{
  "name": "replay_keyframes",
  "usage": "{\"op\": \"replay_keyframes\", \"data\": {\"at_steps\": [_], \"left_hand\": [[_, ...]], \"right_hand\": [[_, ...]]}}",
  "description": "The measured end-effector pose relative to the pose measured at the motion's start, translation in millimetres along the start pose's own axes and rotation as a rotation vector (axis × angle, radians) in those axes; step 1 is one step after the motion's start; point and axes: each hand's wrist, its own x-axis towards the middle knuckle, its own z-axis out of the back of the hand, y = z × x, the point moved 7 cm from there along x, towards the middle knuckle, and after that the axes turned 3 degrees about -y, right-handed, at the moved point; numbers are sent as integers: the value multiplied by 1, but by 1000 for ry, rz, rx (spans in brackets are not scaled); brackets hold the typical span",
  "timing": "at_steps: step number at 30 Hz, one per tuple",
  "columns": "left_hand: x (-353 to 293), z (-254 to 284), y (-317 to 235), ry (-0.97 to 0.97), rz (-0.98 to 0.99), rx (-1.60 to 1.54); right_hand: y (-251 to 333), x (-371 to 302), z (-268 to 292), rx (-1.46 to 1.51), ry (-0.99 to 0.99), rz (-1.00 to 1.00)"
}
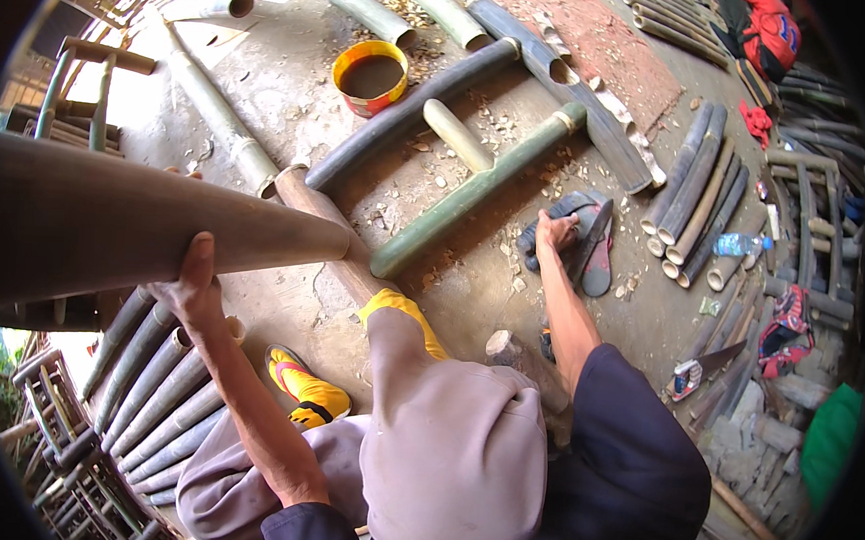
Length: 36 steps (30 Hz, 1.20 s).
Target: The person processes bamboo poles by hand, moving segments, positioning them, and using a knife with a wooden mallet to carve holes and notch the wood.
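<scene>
A thick brown bamboo pole (pixel 145 224) enters from the left and tapers toward its end above a brown bamboo piece (pixel 325 193). My left hand (pixel 195 284) is closed around its underside, thumb up along the near side. My right hand (pixel 556 232) reaches down to the floor, its fingers curled at a dark object. What it grips is partly hidden. A dark, blade-like piece (pixel 593 238) and a sandal (pixel 598 269) lie right beside it. Between my hands, a green bamboo pole (pixel 484 195) with a short pale branch piece (pixel 458 136) forms part of a bamboo frame.
A yellow and red bucket (pixel 370 77) of dark liquid stands beyond the frame. Bamboo lengths (pixel 692 180) lie at right, near a plastic bottle (pixel 742 245) and a handsaw (pixel 706 369). More poles (pixel 157 383) stack at lower left. Wood chips litter the floor.
</scene>
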Motion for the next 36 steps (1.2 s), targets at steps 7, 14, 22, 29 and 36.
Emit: {"op": "replay_keyframes", "data": {"at_steps": [7,14,22,29,36], "left_hand": [[3,1,-6,-36,-25,62],[-4,7,-4,-112,5,149],[1,13,-11,-119,-36,222],[-1,16,-10,-93,-8,276],[-2,29,-12,-121,5,292]], "right_hand": [[-21,-38,89,77,-248,415],[-132,-10,77,-146,-38,228],[-129,-24,44,75,106,52],[-165,-18,51,72,38,53],[-168,-41,84,281,113,259]]}}
